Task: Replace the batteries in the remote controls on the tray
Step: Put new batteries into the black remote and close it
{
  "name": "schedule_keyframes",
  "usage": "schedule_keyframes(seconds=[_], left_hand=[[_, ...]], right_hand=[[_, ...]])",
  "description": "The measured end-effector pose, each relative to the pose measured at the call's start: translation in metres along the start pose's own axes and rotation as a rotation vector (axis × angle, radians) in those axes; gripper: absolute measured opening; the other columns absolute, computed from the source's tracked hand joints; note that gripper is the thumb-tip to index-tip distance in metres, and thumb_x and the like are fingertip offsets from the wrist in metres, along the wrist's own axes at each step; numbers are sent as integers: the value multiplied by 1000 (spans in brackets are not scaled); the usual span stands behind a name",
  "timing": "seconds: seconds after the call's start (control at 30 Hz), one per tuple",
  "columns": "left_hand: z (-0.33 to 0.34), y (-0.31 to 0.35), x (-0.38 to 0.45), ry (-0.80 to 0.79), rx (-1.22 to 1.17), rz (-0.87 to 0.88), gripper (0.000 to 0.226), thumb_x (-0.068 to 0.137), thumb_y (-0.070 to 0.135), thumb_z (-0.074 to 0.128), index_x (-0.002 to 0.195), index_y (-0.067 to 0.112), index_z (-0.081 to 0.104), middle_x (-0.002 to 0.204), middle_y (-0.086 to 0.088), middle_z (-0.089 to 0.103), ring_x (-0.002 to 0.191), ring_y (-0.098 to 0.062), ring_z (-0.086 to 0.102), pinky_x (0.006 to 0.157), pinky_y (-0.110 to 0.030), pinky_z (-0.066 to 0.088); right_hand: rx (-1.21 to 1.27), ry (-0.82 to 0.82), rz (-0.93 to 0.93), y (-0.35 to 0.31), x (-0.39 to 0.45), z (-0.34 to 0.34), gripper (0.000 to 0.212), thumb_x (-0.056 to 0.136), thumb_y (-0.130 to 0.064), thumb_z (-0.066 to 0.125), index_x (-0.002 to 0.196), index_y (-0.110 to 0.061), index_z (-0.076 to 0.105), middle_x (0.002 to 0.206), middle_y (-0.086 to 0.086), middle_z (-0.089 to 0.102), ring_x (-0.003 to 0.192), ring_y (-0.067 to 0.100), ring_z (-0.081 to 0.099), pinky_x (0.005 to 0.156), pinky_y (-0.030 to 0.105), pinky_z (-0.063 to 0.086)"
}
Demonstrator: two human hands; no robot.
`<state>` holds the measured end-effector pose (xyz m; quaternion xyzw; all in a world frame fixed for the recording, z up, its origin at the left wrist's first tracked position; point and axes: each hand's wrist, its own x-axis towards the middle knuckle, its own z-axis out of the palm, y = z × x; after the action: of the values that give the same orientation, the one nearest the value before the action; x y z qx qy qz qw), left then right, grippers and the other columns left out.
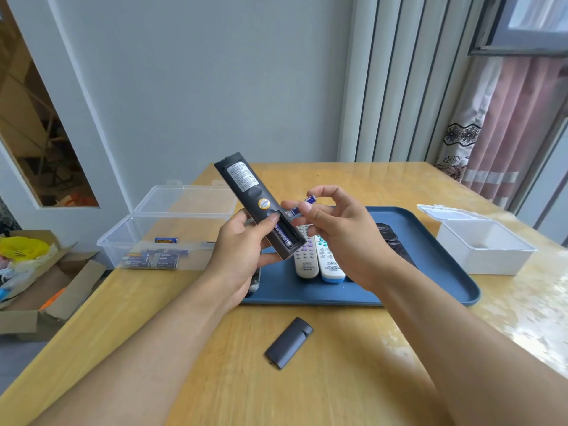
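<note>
Fingers point(302, 207) of the right hand point(335, 229) pinch a small blue cylindrical battery point(302, 205) by its middle, just beside the open compartment of a long black plastic remote control point(258, 207). The left hand point(242, 256) grips that remote from below, back side up and tilted, thumb laid along its edge. One blue battery point(284, 236) lies in the compartment.

Seen from the head camera, two white remote controls point(319, 259) lie side by side on a dark blue plastic tray point(430, 272) on the wooden counter point(338, 364). The dark grey battery cover point(289, 342) rests on the counter, near the tray's front edge. A clear lidded box of blue batteries point(159, 256) stands to the left; a white open box point(482, 250) to the right.

Risks, as a judgement: the light pinch could let the battery slip and roll off the counter; old and new cells look alike and could be mixed; polarity could be reversed.
</note>
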<state>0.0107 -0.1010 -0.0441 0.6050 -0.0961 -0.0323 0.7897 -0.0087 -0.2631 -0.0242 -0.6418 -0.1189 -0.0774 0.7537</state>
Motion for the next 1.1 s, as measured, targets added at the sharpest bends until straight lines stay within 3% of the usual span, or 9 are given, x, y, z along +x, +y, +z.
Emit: schedule_keyframes(seconds=[0.23,0.4,0.47,0.53,0.63,0.77,0.9,1.0,1.1], left_hand=[[0,0,0,6,-2,11,23,102,13,55,124,8,60,114,-15,75,106,-33,72,76,-44,60],[2,1,-1,10,-33,24,24,103,14,54,124,4,60,113,-17,75,101,-31,74,73,-40,61],[1,0,0,49,-32,32,24,102,14,56,123,4,61,114,-17,74,103,-33,73,79,-45,61],[1,0,1,92,-36,41,22,101,13,57,121,3,61,114,-17,74,105,-34,72,83,-48,61],[0,0,1,136,-52,52,24,100,10,60,121,0,59,114,-20,73,104,-34,72,83,-47,62],[0,-1,1,146,-43,76,25,97,8,64,119,-2,59,112,-22,72,96,-31,73,80,-47,62],[-2,1,2,181,-50,88,23,96,4,64,117,-3,60,105,-22,72,87,-28,73,75,-44,62],[-3,3,2,216,-60,90,22,95,4,63,116,-2,61,99,-16,73,79,-24,72,69,-40,62],[-4,3,2,218,-40,87,20,94,6,65,113,-1,63,99,-17,74,77,-26,71,68,-42,62]], right_hand=[[40,-17,-9,1,0,0,10,101,-10,55,108,-12,48,113,12,75,81,20,63,73,29,47],[-24,0,-59,2,-1,1,10,96,-7,62,102,-10,54,110,7,76,77,13,67,68,23,52],[-83,26,-89,4,-2,1,11,92,-5,67,95,-10,58,106,6,77,86,18,72,77,30,57],[-181,38,-137,6,-3,2,13,89,-5,72,90,-12,61,103,4,78,94,28,74,88,47,58],[-303,21,-204,9,-5,5,19,86,-11,77,81,-25,65,99,-1,78,92,38,72,86,60,54],[-490,51,-263,12,-9,7,18,84,-14,80,79,-26,66,97,-15,77,85,31,70,76,44,54],[-584,139,-288,12,-11,8,13,77,-22,86,82,-31,78,84,-12,76,66,29,57,63,35,51],[-618,157,-302,15,-11,8,18,74,-24,88,86,-35,80,85,-12,76,65,12,59,64,24,51],[-656,112,-294,18,-11,8,18,74,-23,87,89,-32,81,94,-17,77,75,7,64,72,28,55]])
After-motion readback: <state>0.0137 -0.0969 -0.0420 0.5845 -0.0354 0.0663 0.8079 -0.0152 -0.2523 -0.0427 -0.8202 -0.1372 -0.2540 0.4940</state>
